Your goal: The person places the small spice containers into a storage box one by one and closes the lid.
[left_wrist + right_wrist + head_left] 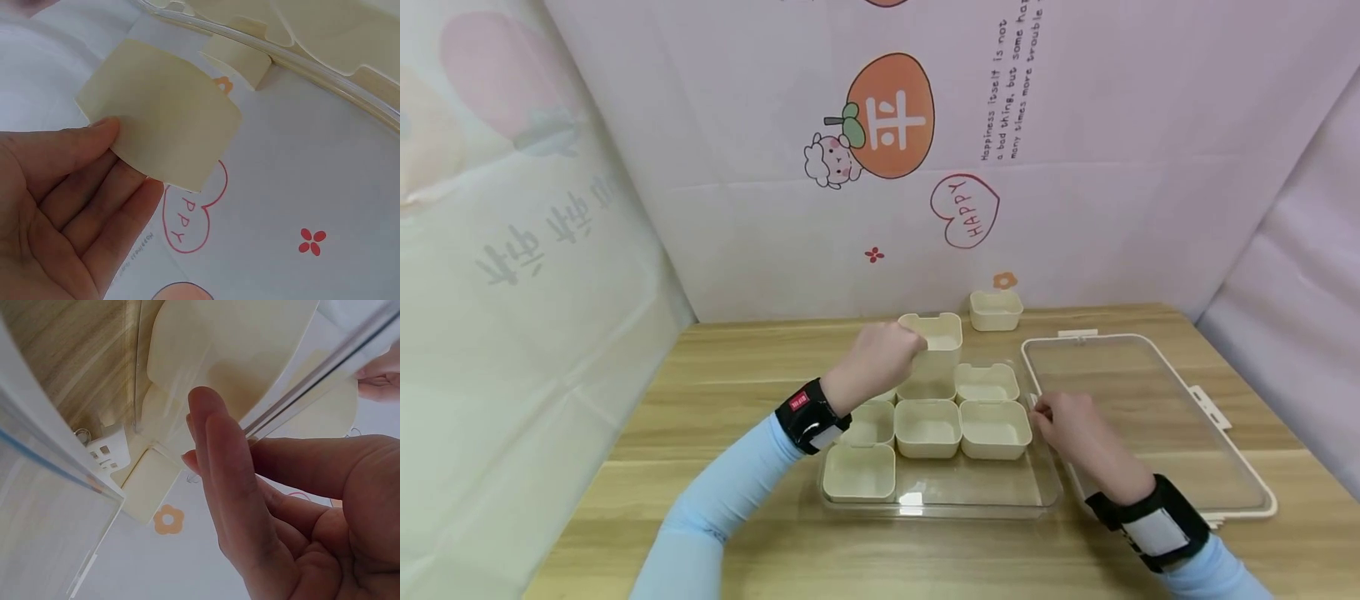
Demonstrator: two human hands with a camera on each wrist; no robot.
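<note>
i'm lifting a cream cup point(934, 337) out of the clear tray point(992, 496), left hand point(880, 358) pinching its rim; right hand point(1067, 425), fingers loose, is steadying the tray edge. next i'm needing a free spot on the table point(737, 367).

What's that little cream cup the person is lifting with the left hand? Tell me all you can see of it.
The lifted cup is a small, squarish cream tub with rounded corners, matte like plastic, open at the top with a notch in its rim. It looks empty. The left hand pinches its side, thumb on the outer wall, holding it upright above the back row of matching tubs in the clear tray. Whether it touches them is unclear.
</note>
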